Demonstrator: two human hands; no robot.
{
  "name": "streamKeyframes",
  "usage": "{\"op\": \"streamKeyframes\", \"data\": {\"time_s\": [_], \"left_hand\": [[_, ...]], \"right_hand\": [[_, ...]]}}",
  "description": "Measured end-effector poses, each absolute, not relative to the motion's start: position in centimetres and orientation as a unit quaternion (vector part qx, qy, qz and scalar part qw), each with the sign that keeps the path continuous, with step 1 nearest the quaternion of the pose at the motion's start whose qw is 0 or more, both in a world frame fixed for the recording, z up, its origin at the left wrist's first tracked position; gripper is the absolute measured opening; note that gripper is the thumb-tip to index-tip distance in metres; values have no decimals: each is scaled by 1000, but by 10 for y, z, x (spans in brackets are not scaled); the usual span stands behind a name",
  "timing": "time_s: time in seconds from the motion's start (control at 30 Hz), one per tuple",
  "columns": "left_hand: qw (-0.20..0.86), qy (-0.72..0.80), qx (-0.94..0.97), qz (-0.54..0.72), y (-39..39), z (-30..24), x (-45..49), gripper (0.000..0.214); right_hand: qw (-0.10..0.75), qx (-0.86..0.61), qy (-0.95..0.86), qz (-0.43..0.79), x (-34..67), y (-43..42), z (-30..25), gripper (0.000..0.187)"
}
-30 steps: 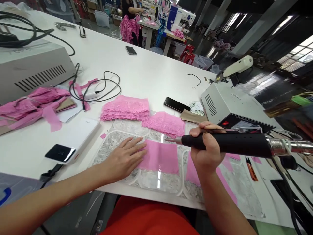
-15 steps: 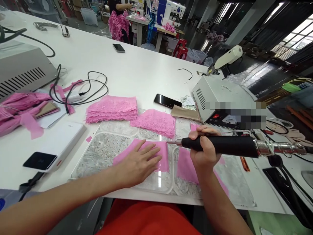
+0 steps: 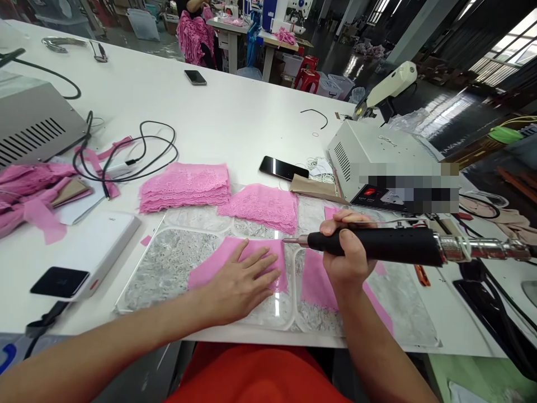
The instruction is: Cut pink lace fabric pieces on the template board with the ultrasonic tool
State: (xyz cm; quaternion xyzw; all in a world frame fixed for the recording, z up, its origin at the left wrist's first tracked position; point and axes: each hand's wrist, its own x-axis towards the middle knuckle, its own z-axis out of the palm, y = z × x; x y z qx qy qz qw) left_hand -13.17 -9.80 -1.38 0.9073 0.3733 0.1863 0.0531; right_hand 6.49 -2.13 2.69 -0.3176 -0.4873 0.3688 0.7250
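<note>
Pink cloth [image 3: 212, 264] under left hand [image 3: 241, 285] (fingers spread); right hand [image 3: 347, 260], fingers curled round black tool [image 3: 403, 246]

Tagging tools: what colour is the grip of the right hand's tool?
Tool grip: black, clearest in head view.

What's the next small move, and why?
Probably draw the pointed tool toward the body along the right edge of the pink cloth: the tip is at the far right corner, and the left hand lies spread on the cloth, short of that edge.
</note>
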Motion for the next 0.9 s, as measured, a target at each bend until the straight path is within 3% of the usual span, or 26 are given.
{"op": "streamKeyframes", "data": {"time_s": [0.9], "left_hand": [[36, 331, 923, 194, -116, -11, -119, 33]], "right_hand": [[714, -296, -482, 412, 81, -31, 30, 9]]}}
